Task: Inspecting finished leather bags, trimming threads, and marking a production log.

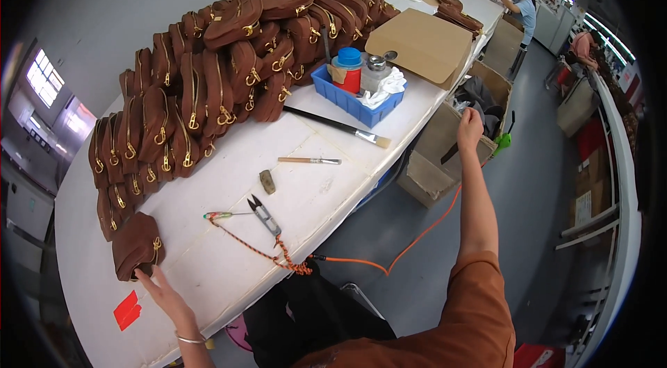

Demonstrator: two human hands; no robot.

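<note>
My left hand touches the lower edge of a brown pouch with a gold zipper, its fingers apart. My right hand is out over an open cardboard box beside the table, fingers curled; what it grips, if anything, is unclear. Dark cloth or items lie in that box. On the white table between my hands lie thread snips and a thin pointed tool on braided cords, a small worn block and a wooden-handled brush.
Brown pouches are piled along the table. A blue tray holds containers and white cloth, near a long brush and a cardboard sheet. An orange cable crosses below the edge. Two people work farther right.
</note>
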